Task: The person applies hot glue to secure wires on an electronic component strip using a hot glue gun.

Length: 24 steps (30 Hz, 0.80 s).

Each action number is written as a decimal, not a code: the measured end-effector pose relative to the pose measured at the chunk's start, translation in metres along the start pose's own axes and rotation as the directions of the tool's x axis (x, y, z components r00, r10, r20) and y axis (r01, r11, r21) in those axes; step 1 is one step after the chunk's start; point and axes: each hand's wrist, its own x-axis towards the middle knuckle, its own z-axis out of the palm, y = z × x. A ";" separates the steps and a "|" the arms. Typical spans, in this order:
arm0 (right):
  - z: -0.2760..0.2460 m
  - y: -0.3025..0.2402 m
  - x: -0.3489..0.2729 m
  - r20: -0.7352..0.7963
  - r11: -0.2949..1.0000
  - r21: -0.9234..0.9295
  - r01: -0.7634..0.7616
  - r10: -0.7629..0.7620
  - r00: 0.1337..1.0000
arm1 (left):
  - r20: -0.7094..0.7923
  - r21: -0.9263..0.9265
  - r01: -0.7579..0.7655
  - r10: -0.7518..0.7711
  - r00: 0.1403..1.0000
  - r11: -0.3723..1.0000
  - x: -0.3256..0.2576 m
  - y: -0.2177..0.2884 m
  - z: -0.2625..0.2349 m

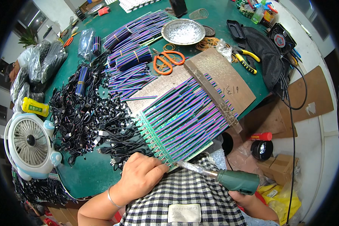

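My right hand [245,198] grips a soldering iron [236,181] by its thick green handle. The iron's pale, crusted tip rests at the near corner of a green circuit board panel [148,132]. My left hand [142,176] is closed, thumb and fingertips pressed together at that same corner, beside the tip. Whatever the fingertips pinch there is hidden. Striped multicolour flat wires [188,113] run in rows from the panel toward the upper right. A long brown bar [214,98] lies across them, on a wooden board [229,75].
Black cables [79,116] with plugs pile up left of the panel, near a white fan [32,140]. Beyond lie bundled striped wires [130,58], orange scissors [168,62], a metal dish [183,31] and yellow-black pliers [246,62]. A black cord [291,150] hangs at the right.
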 end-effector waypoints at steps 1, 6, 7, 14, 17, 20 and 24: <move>0.001 0.002 0.000 0.006 1.000 0.013 -0.015 0.015 1.000 | -0.001 0.000 -0.001 0.001 1.000 1.000 0.000 0.000 0.000; -0.002 0.007 0.003 0.035 1.000 0.010 -0.004 0.004 0.999 | 0.018 0.017 0.004 -0.004 1.000 1.000 -0.001 0.002 0.002; -0.002 0.008 0.003 0.049 0.999 -0.028 0.017 -0.015 0.999 | 0.017 0.016 0.005 -0.005 1.000 1.000 -0.001 0.002 0.001; 0.003 -0.003 0.007 0.002 0.992 0.116 -0.040 0.040 0.999 | 0.026 0.008 -0.006 0.005 1.000 1.000 0.001 0.000 -0.001; 0.000 0.003 0.006 -0.008 0.996 0.078 0.036 -0.036 0.999 | 0.032 0.016 -0.003 0.002 0.999 1.000 0.001 0.001 -0.001; 0.001 0.004 0.003 -0.026 0.985 0.172 -0.032 0.037 0.999 | 0.040 0.017 -0.001 0.001 0.999 1.000 0.001 0.001 -0.001; 0.002 0.001 0.004 -0.021 0.981 0.190 -0.035 0.040 0.999 | 0.047 0.018 0.001 -0.002 0.999 1.000 0.001 0.001 -0.001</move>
